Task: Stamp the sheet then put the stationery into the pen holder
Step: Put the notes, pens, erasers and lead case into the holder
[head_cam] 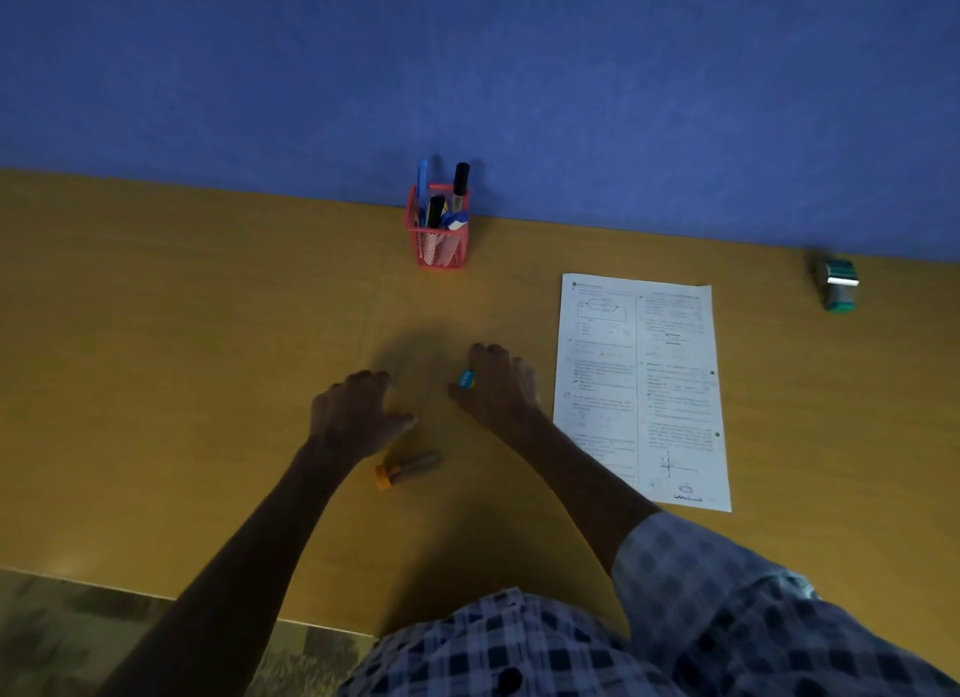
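The sheet (641,390) looks stamped; you're gathering stationery; your right hand (501,384) has its grip around a small blue item (466,379); your left hand (358,410) hovers, grip wide, above the orange marker (407,469); carry both to the pen holder (439,229).

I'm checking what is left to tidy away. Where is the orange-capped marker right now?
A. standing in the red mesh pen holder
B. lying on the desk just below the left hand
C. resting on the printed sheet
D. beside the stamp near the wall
B: the orange-capped marker lies flat on the desk, just nearer the person than the left hand, well short of the red mesh pen holder.
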A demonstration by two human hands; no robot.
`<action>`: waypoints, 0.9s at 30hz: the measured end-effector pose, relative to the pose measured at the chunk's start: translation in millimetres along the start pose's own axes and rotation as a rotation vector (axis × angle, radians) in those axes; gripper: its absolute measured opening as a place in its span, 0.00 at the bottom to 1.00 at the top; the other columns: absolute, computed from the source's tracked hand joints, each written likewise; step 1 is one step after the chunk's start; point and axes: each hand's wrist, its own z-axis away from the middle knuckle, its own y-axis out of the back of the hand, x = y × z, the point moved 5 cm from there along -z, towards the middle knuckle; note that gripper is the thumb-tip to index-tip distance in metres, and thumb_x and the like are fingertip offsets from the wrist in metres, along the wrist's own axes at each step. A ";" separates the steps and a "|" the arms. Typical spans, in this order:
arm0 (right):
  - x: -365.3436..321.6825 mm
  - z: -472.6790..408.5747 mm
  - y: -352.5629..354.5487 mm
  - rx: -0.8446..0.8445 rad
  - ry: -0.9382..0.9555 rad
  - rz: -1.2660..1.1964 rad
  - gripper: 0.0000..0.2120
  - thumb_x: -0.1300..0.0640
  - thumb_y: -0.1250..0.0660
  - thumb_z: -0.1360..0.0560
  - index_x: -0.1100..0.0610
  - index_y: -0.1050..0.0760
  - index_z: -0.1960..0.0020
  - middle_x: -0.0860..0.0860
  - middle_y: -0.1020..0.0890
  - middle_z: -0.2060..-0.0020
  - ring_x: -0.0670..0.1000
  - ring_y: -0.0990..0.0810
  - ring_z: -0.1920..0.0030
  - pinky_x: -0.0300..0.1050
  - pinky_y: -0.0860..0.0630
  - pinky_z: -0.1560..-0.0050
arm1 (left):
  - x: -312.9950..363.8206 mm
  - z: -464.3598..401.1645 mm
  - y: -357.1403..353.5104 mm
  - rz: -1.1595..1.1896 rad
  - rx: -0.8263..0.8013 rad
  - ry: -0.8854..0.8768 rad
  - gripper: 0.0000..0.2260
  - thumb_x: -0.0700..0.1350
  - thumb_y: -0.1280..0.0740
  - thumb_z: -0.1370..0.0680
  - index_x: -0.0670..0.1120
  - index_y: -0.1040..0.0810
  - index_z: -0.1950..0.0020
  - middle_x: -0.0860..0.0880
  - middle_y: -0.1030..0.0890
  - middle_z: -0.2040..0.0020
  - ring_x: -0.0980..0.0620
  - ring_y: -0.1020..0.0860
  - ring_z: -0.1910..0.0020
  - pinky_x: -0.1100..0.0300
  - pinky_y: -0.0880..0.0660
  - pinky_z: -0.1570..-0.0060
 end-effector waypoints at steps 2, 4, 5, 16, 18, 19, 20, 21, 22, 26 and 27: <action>-2.2 4.6 -2.8 0.010 0.001 -0.048 0.22 0.45 0.33 0.25 0.57 0.30 0.38 0.57 0.24 0.42 0.60 0.23 0.44 0.54 0.25 0.46 | -3.4 6.2 -5.2 0.002 -0.009 -0.009 0.20 0.55 0.30 0.28 0.48 0.23 0.40 0.47 0.21 0.42 0.42 0.21 0.44 0.51 0.25 0.49; -2.5 5.8 -2.5 0.031 -0.003 -0.102 0.21 0.46 0.32 0.26 0.58 0.29 0.39 0.56 0.23 0.44 0.58 0.22 0.47 0.52 0.23 0.49 | -5.5 9.7 -10.0 0.057 0.022 -0.042 0.11 0.48 0.30 0.27 0.45 0.21 0.47 0.45 0.18 0.48 0.41 0.20 0.49 0.50 0.22 0.54; -2.4 4.9 -0.5 0.050 -0.009 -0.136 0.20 0.48 0.31 0.27 0.58 0.27 0.41 0.56 0.23 0.45 0.57 0.22 0.49 0.49 0.22 0.52 | -6.5 10.9 -10.5 0.098 0.045 -0.051 0.08 0.46 0.30 0.27 0.44 0.20 0.51 0.44 0.18 0.51 0.40 0.20 0.52 0.50 0.22 0.56; -7.7 -31.1 78.1 0.373 -0.025 -0.704 0.13 0.61 0.27 0.30 0.60 0.24 0.47 0.50 0.17 0.54 0.49 0.19 0.56 0.44 0.20 0.55 | 23.3 -33.1 71.2 0.672 0.396 -0.234 0.04 0.37 0.29 0.27 0.44 0.22 0.55 0.49 0.17 0.58 0.51 0.16 0.58 0.60 0.21 0.55; -10.0 -40.2 99.3 0.453 0.000 -0.738 0.14 0.59 0.26 0.30 0.61 0.25 0.47 0.51 0.16 0.54 0.49 0.18 0.56 0.43 0.21 0.55 | 29.0 -50.0 92.6 0.830 0.442 -0.255 0.06 0.37 0.28 0.27 0.46 0.22 0.55 0.50 0.18 0.56 0.52 0.17 0.55 0.61 0.21 0.51; -10.4 -44.5 109.4 0.501 0.011 -0.743 0.15 0.57 0.26 0.30 0.61 0.24 0.48 0.51 0.16 0.54 0.49 0.17 0.55 0.42 0.21 0.55 | 32.0 -58.1 103.4 0.891 0.477 -0.258 0.07 0.37 0.28 0.27 0.48 0.22 0.55 0.52 0.18 0.56 0.52 0.17 0.54 0.60 0.21 0.50; -10.3 -49.6 118.7 0.549 0.017 -0.744 0.14 0.56 0.26 0.30 0.60 0.24 0.48 0.50 0.15 0.55 0.48 0.17 0.55 0.41 0.22 0.56 | 34.5 -66.2 113.4 0.929 0.519 -0.264 0.09 0.38 0.28 0.27 0.52 0.22 0.56 0.55 0.18 0.57 0.54 0.18 0.54 0.60 0.22 0.50; -10.1 -55.8 126.9 0.591 0.020 -0.741 0.13 0.55 0.26 0.30 0.59 0.25 0.50 0.49 0.15 0.56 0.47 0.17 0.56 0.40 0.23 0.58 | 37.4 -73.2 123.4 0.935 0.569 -0.268 0.10 0.39 0.28 0.27 0.54 0.23 0.57 0.57 0.19 0.57 0.55 0.19 0.54 0.61 0.23 0.49; -10.7 -62.3 134.2 0.622 0.026 -0.732 0.13 0.54 0.26 0.30 0.58 0.25 0.50 0.48 0.16 0.58 0.46 0.17 0.57 0.39 0.23 0.59 | 39.5 -80.2 131.6 0.927 0.613 -0.274 0.09 0.40 0.28 0.28 0.54 0.23 0.57 0.58 0.19 0.58 0.56 0.19 0.54 0.62 0.23 0.50; -17.0 -95.7 149.6 0.647 0.057 -0.606 0.11 0.51 0.28 0.29 0.56 0.25 0.53 0.47 0.18 0.61 0.47 0.18 0.59 0.44 0.22 0.62 | 45.3 -111.7 144.8 0.825 0.658 -0.252 0.04 0.42 0.29 0.28 0.43 0.20 0.55 0.51 0.17 0.56 0.54 0.18 0.55 0.63 0.22 0.53; -17.6 -103.4 150.5 0.638 0.058 -0.569 0.12 0.50 0.28 0.29 0.55 0.25 0.52 0.47 0.18 0.60 0.47 0.19 0.59 0.42 0.24 0.64 | 46.1 -119.0 144.9 0.787 0.657 -0.234 0.05 0.43 0.29 0.28 0.43 0.19 0.55 0.49 0.16 0.56 0.53 0.17 0.55 0.61 0.22 0.53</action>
